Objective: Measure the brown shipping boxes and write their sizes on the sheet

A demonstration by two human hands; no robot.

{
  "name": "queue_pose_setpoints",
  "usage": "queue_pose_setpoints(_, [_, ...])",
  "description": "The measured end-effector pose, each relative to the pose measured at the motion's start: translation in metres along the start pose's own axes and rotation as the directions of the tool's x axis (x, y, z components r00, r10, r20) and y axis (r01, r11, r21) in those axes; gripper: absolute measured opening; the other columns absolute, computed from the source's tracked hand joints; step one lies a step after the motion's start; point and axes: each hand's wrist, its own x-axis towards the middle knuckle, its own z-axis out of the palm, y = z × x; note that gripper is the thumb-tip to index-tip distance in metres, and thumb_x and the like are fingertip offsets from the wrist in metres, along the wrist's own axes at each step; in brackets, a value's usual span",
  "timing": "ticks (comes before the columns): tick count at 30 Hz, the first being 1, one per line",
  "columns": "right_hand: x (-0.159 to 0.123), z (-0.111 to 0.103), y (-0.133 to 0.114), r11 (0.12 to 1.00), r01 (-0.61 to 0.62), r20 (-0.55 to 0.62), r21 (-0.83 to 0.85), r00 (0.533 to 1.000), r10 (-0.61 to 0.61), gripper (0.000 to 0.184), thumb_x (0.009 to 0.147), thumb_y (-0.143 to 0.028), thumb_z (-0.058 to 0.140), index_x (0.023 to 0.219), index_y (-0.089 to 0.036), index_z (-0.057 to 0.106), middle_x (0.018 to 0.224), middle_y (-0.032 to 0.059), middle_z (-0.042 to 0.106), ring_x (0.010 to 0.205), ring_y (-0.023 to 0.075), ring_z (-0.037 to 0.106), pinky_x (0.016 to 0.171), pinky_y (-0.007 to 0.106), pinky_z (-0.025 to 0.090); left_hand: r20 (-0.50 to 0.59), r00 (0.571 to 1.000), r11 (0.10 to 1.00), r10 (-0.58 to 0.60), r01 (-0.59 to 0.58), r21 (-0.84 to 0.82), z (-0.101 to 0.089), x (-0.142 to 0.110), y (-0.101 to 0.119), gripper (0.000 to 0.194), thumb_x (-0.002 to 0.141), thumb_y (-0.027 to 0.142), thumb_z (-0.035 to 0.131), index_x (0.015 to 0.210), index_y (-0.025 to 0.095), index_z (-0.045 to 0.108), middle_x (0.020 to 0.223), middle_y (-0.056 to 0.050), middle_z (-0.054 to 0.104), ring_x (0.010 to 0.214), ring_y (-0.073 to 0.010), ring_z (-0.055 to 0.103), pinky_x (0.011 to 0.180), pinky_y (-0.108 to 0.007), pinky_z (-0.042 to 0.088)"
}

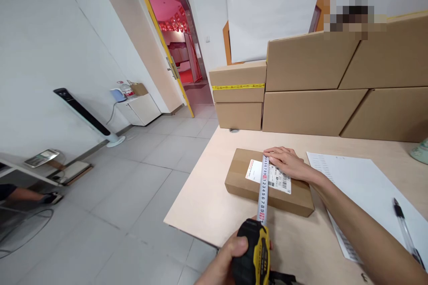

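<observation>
Now measuring: left hand (224, 256) grips tape measure (249, 249), right hand (289, 163) holds blade (262, 192) against box (240, 166); reading probably needs steadiness.

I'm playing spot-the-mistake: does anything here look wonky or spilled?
Nothing looks spilled, and the box beneath the measuring tape looks undamaged. The tower fan looks tipped, but the yellow-edged door leans too, so that's probably just the camera's slant.
</observation>
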Motion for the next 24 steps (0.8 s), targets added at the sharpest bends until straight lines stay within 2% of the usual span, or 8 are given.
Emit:
queue_pose_setpoints(11, [0.0008, 0.0017, 0.0023, 1.000, -0.005, -0.010, 0.003, 1.000, 0.005, 0.049, 0.098, -0.043, 0.025, 0.123, -0.031, 0.065, 0.137, 0.0035, 0.060, 0.129, 0.0284, 0.048, 0.109, 0.054, 0.028, -0.019, 1.000, 1.000, -0.011, 0.012, 0.008, -0.0017, -0.0001, -0.0016, 0.069, 0.077, 0.049, 0.067, 0.138, 0.020, 0.051, 0.111, -0.013, 0.065, 0.101, -0.0296, 0.062, 0.088, -0.044, 0.050])
queue_pose_setpoints(24, [-0.0009, 0.0002, 0.0009, 1.000, 0.000, -0.008, 0.020, 1.000, 0.000, 0.049, 0.099, -0.043, 0.024, 0.121, -0.031, 0.066, 0.137, 0.0029, 0.059, 0.130, 0.0272, 0.047, 0.111, 0.052, 0.026, -0.035, 0.999, 1.000, -0.016, 0.015, -0.010, 0.0001, -0.0008, -0.0020, 0.067, 0.077, 0.047, 0.066, 0.137, 0.021, 0.052, 0.110, -0.013, 0.066, 0.099, -0.0268, 0.062, 0.087, -0.041, 0.049])
